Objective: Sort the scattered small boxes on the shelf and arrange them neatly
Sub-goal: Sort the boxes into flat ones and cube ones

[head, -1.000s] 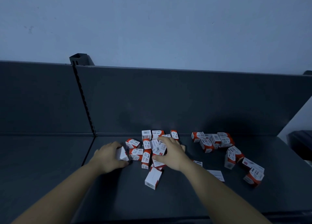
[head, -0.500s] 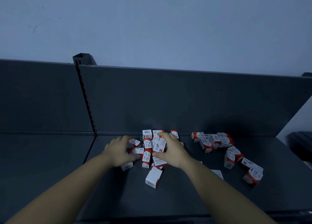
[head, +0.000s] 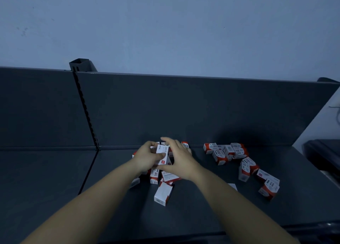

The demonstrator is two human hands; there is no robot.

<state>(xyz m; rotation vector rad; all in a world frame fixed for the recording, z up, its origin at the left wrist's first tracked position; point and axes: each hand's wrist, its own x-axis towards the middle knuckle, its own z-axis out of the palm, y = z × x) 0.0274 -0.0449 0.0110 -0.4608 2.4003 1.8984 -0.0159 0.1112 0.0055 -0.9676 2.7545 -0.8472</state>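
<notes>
Several small red-and-white boxes lie scattered on the dark shelf (head: 193, 212). My left hand (head: 147, 157) is shut on one white box (head: 162, 154), lifted just above the middle pile (head: 161, 177). My right hand (head: 179, 161) hovers beside that box with fingers spread, its thumb under it, hiding part of the pile. One box (head: 163, 195) lies alone in front of the pile. A second cluster of boxes (head: 226, 151) sits to the right, trailing toward the shelf's right edge (head: 268, 185).
The shelf's dark back panel (head: 184, 111) rises behind the boxes. A slotted upright post (head: 84, 107) and a seam divide the left shelf section (head: 40, 179) from this one. A dark object (head: 323, 155) sits off the right end.
My left hand moved right and up from the pile's left side and took hold of a white box. My right hand lifted off the pile and opened beside it.
</notes>
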